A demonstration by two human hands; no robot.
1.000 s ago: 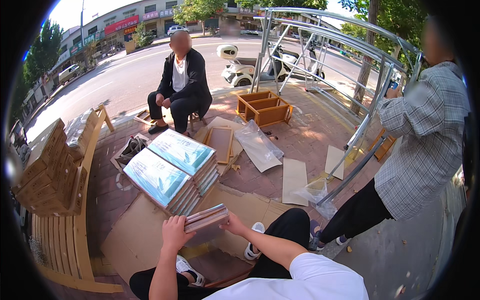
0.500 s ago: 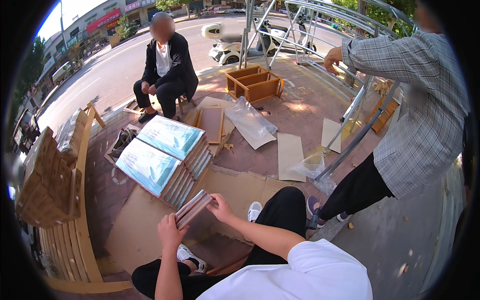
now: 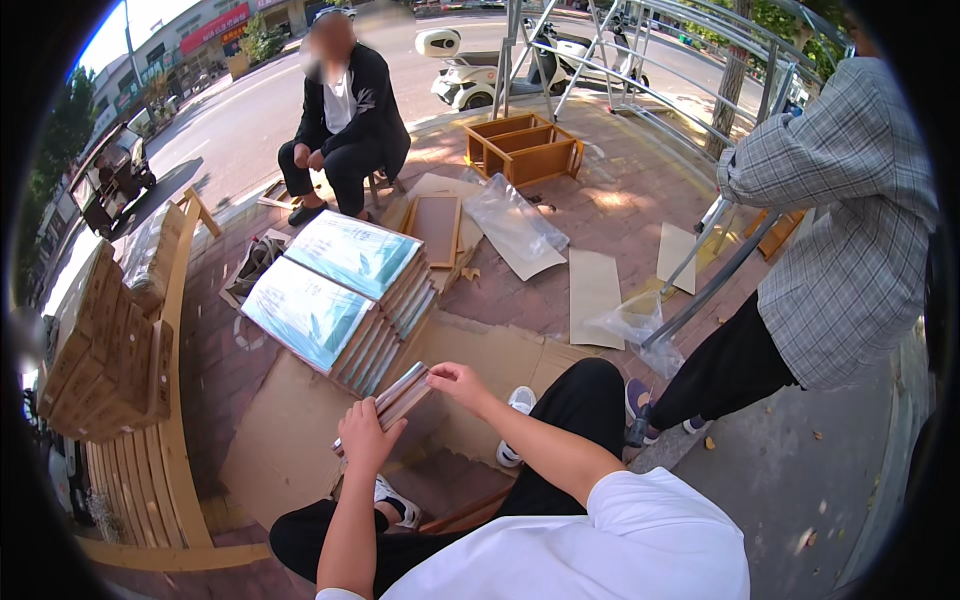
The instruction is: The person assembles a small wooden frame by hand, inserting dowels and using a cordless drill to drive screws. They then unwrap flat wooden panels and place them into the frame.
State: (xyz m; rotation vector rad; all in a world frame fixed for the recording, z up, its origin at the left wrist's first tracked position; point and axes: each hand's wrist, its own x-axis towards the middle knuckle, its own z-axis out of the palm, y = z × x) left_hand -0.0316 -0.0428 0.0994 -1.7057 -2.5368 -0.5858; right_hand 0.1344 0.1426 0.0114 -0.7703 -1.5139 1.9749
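Note:
My left hand (image 3: 369,432) wraps round the near left end of a thin, flat brown pack (image 3: 404,397), held on edge above the cardboard. At its far right end, the fingers of my right hand (image 3: 458,383) pinch it. The pack shows pale, shiny strips along its top edge; whether it is one piece or several is hard to tell. Just beyond my hands stand two stacks of flat wrapped packs (image 3: 310,310), side by side. Their tops have white and teal printed covers under shiny film, and brown edges show at the sides.
Flattened cardboard (image 3: 275,430) lies under the stacks. A slatted wooden bench (image 3: 170,400) holds brown packages (image 3: 105,350) at left. Farther off are a seated person (image 3: 350,120), a wooden rack (image 3: 525,148) and plastic film (image 3: 510,220). Another person (image 3: 840,220) stands right, beside metal frames (image 3: 690,75).
The view has shifted a little, and both hands still hold the pack, now tilted slightly differently. The standing person's outstretched arm has drawn in. A three-wheeler has appeared on the road at left.

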